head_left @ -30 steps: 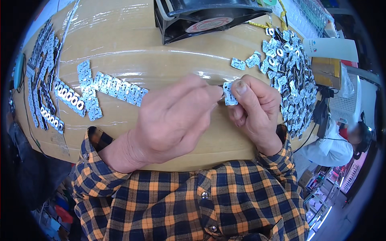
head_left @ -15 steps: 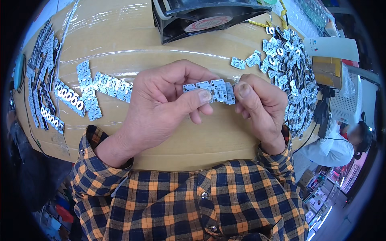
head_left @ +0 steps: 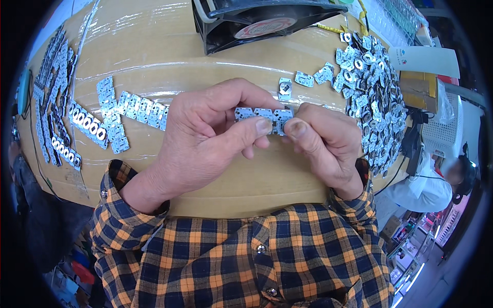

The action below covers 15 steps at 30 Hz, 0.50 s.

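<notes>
Over the table (head_left: 231, 197), toward its near edge, the left hand (head_left: 203, 136) is pinching a strip of small boards (head_left: 264, 112) between thumb and fingers; the right hand (head_left: 328, 138) is gripping its right end. A heap of boards (head_left: 374, 110) is lying along the right edge.

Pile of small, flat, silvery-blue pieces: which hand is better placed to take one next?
Probably the right hand: it is nearer the pile, though busy at the right end of the short, silvery-blue segmented strip. The left hand sits farther off, thumb against the strip.
</notes>
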{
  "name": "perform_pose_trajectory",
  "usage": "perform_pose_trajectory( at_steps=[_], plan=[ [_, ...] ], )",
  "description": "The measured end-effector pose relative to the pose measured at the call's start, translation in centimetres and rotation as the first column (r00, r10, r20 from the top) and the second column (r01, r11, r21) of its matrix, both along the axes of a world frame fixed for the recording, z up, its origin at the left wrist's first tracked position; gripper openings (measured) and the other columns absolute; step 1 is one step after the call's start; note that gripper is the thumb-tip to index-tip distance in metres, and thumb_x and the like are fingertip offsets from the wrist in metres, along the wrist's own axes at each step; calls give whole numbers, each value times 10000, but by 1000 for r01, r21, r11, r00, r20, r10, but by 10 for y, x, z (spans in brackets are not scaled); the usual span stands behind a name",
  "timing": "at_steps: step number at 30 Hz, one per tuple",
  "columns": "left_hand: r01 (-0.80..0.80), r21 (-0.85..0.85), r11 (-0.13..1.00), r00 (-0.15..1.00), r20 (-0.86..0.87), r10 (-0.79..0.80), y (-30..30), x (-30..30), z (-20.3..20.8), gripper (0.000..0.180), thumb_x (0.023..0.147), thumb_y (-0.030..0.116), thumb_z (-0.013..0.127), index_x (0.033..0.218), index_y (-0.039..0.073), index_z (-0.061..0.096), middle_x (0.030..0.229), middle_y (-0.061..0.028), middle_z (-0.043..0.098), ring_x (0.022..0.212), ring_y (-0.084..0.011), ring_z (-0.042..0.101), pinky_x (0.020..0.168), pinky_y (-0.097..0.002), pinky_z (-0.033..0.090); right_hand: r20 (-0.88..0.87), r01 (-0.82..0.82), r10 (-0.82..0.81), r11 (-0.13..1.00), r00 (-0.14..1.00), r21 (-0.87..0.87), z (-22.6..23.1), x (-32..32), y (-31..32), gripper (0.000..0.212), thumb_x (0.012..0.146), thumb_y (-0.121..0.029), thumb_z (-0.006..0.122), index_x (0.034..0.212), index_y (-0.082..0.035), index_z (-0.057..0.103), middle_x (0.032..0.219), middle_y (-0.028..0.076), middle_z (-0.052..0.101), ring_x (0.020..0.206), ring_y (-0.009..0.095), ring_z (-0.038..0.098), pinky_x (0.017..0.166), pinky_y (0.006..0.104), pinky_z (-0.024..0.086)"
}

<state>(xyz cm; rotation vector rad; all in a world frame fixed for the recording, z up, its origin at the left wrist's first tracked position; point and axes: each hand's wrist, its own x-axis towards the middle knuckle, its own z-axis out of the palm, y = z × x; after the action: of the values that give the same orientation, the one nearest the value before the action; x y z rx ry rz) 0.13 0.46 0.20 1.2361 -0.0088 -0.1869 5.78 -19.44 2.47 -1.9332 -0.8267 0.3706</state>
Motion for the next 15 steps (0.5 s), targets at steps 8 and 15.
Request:
perform_pose_trajectory(
  at_steps=[8,15],
  plan=[
    [33,-28,999,999,2,-33,1,0,2,203,907,24,603,1096,-50,611,943,-103,658,754,-101,646,576,-181,520,-156,99,-90,993,984,56,6,0,-3,289,951,-136,513,712,12,583,602,49,562,494,93,488,460,233,348],
    [83,65,994,988,123,-90,0,0,-1,199,898,-31,584,1092,-73,602,929,-116,641,765,-120,650,569,-192,534,204,-17,16,1000,979,1,-1,3,-3,196,897,-119,591,759,20,598,594,59,543,492,162,517,465,284,364]
  ],
)
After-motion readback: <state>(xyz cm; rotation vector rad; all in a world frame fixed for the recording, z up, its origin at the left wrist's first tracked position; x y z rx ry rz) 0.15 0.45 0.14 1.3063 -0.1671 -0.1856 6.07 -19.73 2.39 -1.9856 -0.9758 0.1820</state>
